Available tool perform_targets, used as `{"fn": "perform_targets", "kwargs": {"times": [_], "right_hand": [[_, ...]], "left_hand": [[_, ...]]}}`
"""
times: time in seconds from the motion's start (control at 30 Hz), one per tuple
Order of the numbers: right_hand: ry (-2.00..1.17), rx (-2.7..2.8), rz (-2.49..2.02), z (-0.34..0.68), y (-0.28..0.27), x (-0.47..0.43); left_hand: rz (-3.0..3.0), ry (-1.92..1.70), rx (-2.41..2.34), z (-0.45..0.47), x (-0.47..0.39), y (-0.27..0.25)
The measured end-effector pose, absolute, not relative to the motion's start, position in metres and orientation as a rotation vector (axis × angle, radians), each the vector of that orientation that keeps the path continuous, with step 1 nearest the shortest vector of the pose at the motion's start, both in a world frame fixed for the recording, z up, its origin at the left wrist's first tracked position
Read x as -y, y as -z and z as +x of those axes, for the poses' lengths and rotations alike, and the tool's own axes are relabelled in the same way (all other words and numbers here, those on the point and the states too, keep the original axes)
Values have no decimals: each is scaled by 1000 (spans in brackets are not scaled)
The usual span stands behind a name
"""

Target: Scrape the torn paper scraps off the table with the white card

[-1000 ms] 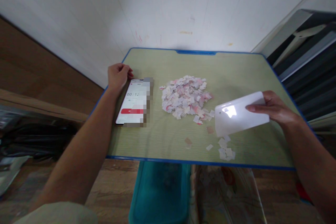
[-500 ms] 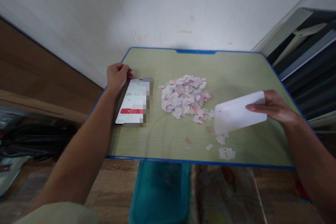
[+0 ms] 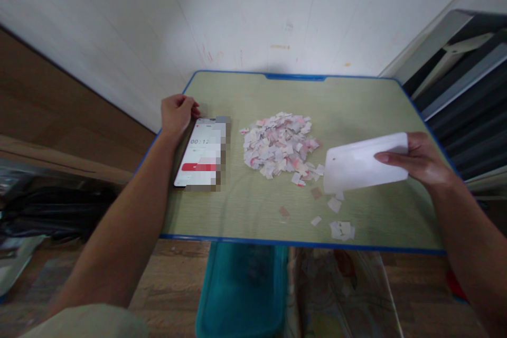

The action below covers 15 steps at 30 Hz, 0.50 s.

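Observation:
On the left of the table, my left hand [image 3: 178, 115] rests with its fingers curled in, near the top end of a smartphone [image 3: 198, 153]. Nothing shows between those fingers. The phone lies face up with a timer on its screen, its right side blurred out. My right hand [image 3: 422, 161] grips a white flat card [image 3: 366, 163] by its right end, thumb on top. A small hole marks the card's upper left corner. Just left of it is a heap of small torn paper pieces [image 3: 279, 145], white and pinkish. Several loose paper scraps [image 3: 343, 230] lie below the card.
The table [image 3: 245, 216] has a blue rim and stands against a white wall [image 3: 253, 16]. A teal plastic bin [image 3: 243, 290] is below its front edge, beside a patterned bag or box [image 3: 340, 290]. Dark folded frames [image 3: 467, 84] lean at the right.
My right hand has moved slightly right and up with the white card, which lies more level. More of the scraps beneath it show. My left hand, the phone and the heap look unchanged.

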State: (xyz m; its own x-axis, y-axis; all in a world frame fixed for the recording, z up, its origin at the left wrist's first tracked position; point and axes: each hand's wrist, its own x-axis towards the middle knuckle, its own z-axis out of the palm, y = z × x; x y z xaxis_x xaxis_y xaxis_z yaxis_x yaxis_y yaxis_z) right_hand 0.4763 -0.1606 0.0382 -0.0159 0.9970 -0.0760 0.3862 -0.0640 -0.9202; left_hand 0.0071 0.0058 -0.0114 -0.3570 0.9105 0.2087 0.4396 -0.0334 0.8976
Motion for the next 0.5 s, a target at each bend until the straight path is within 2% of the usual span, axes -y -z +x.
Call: {"fn": "perform_targets", "kwargs": {"times": [0.23, 0.5], "right_hand": [[-991, 1494, -1554, 478, -40, 163], [-1068, 1481, -1463, 470, -32, 160]], "left_hand": [[1398, -1390, -1787, 9, -5, 10], [1389, -1394, -1776, 9, -7, 12]]}}
